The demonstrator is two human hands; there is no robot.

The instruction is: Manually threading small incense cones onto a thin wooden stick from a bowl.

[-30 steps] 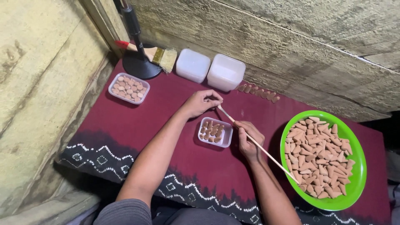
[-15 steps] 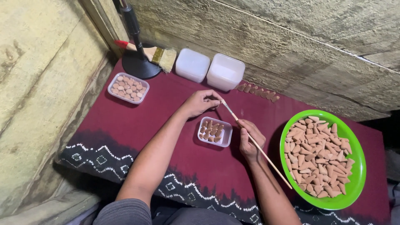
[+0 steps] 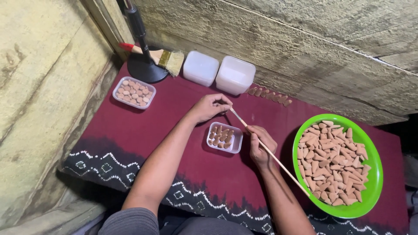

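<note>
My right hand [image 3: 260,144] grips a long thin wooden stick [image 3: 278,160] that runs from the green bowl's near edge up toward my left hand. My left hand [image 3: 209,107] pinches the stick's upper tip, fingers closed around it. Just below and between both hands sits a small clear tray [image 3: 224,138] holding several brown cone-shaped pieces. A green round bowl [image 3: 375,174] on the right is heaped with several of the same tan cones.
A second small tray [image 3: 118,92] of round tan pieces sits at the back left on the dark red patterned cloth [image 3: 130,143]. Two white lidded boxes [image 3: 218,72], a paintbrush [image 3: 161,55] and a black stand base [image 3: 146,69] line the wall. A row of cones [image 3: 270,94] lies by the wall.
Both hands stay almost in place. The stick's upper end and my left hand's fingers have shifted slightly around the tip; the trays and bowl are unmoved.
</note>
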